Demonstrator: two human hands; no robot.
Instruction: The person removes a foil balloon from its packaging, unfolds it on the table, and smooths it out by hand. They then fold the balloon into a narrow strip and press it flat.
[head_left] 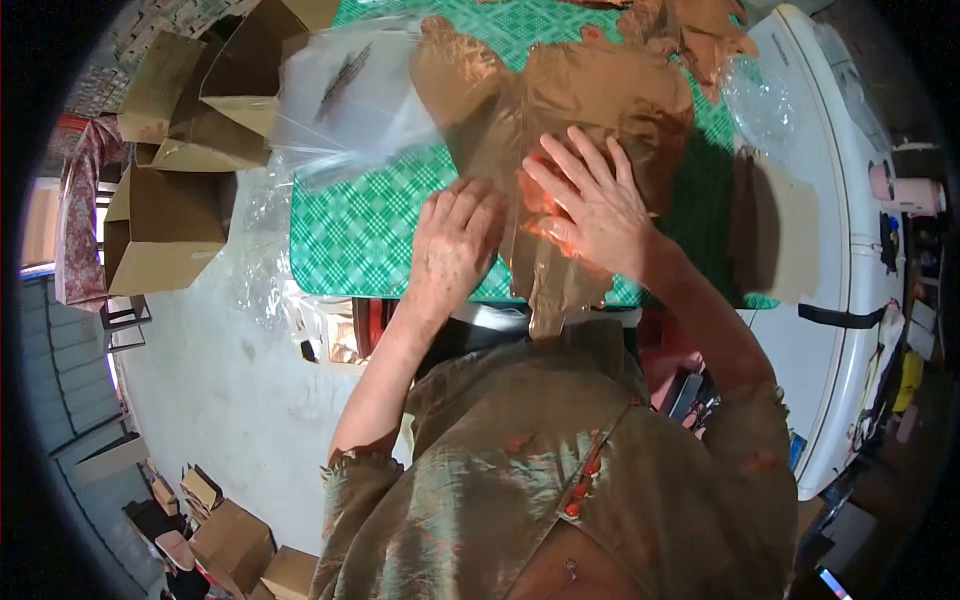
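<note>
A flat, copper-coloured foil balloon [610, 90] lies wrinkled on the green checked tablecloth [350, 235], its narrow end hanging over the near edge. My right hand [595, 205] rests on it with fingers spread and palm down. Bright orange reflections show beside that palm. At the left edge of the foil is my left hand [455, 240], its fingers curled in and slightly blurred, closed against the balloon's edge with the fingertips hidden underneath. To the left of the foil, a stack of clear plastic bags [350, 95] lies on the cloth.
More copper foil [705, 40] lies at the far right of the table. Open cardboard boxes [170, 220] stand on the left. A white fridge [820, 350] lies along the right, with a cardboard piece [785, 230] and crumpled clear plastic [757, 100] beside the table. Further boxes [230, 545] sit on the floor.
</note>
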